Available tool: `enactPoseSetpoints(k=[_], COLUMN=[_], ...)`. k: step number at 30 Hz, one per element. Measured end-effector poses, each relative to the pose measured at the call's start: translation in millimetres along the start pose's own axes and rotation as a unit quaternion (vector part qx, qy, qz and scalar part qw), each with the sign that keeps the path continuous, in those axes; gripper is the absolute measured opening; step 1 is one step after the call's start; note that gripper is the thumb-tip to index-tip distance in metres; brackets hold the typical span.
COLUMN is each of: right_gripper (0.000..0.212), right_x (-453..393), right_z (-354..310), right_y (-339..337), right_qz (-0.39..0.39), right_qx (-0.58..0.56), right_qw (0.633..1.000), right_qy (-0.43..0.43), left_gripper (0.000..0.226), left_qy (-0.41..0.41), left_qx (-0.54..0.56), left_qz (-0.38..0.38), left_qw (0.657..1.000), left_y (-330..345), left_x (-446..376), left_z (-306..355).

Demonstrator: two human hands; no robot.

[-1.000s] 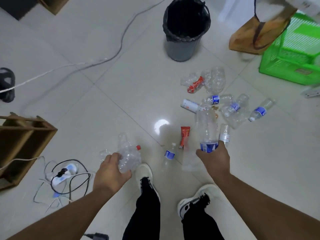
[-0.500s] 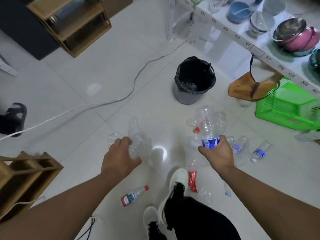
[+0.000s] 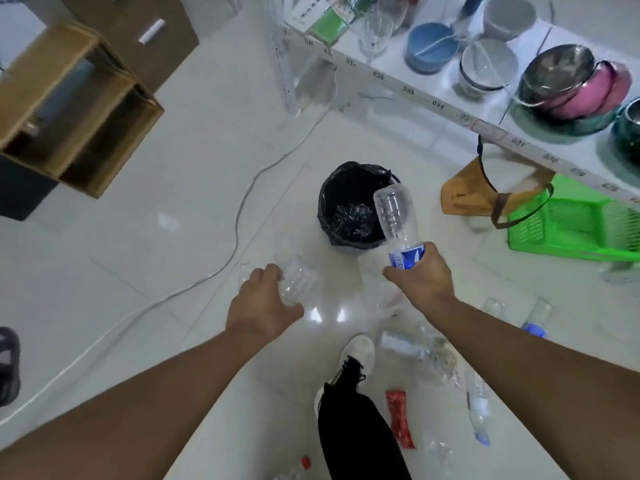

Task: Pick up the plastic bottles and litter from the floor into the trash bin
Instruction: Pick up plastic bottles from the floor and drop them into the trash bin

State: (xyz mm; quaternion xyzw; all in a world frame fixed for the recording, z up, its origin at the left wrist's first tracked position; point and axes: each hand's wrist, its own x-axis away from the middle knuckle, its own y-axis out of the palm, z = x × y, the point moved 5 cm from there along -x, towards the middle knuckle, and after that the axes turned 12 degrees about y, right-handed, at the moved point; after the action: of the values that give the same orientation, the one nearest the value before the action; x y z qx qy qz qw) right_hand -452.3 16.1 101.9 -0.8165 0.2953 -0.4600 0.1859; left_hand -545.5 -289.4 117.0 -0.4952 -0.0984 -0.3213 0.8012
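The right hand grips a clear blue-labelled bottle whose far end overlaps the black-lined trash bin just ahead, while the left hand clutches crumpled clear bottles, with a red wrapper and more bottles lying behind the right hand.

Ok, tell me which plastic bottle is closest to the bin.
The blue-labelled bottle in the right hand; it overlaps the trash bin rim, unlike the others.
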Motion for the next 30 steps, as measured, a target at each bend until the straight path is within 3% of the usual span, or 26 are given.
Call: enactPoseSetpoints(k=[5, 10, 19, 22, 25, 27, 30], right_gripper=[0.049, 0.051, 0.051, 0.068, 0.104, 0.105, 0.086], right_x=[-30, -50, -140, -176, -193, -192, -175], right_z=[-46, -79, -63, -43, -23, -15, -1], right_y=[-25, -42, 38, 86, 116, 119, 113], right_qz=[0.023, 0.047, 0.070, 0.058, 0.009, 0.002, 0.028], right_qx=[-0.046, -0.099, -0.191, -0.224, -0.251, -0.215, -0.218], right_qw=[0.998, 0.993, 0.969, 0.958, 0.941, 0.948, 0.948], right_qy=[0.028, 0.051, 0.138, 0.172, 0.229, 0.233, 0.231], left_gripper=[0.068, 0.090, 0.087, 0.103, 0.131, 0.118, 0.084], left_qy=[0.012, 0.033, 0.067, 0.101, 0.090, 0.121, 0.174], left_qx=[0.028, 0.097, 0.116, 0.048, -0.023, -0.060, -0.115], left_qz=[-0.006, -0.031, -0.095, -0.130, -0.203, -0.214, -0.200], left_qw=[1.000, 0.994, 0.986, 0.985, 0.975, 0.967, 0.957], left_y=[-39, -57, 20, 58, 79, 80, 71], left_x=[-73, -136, -292, -343, -374, -385, -388], left_z=[62, 106, 101, 88, 76, 77, 90])
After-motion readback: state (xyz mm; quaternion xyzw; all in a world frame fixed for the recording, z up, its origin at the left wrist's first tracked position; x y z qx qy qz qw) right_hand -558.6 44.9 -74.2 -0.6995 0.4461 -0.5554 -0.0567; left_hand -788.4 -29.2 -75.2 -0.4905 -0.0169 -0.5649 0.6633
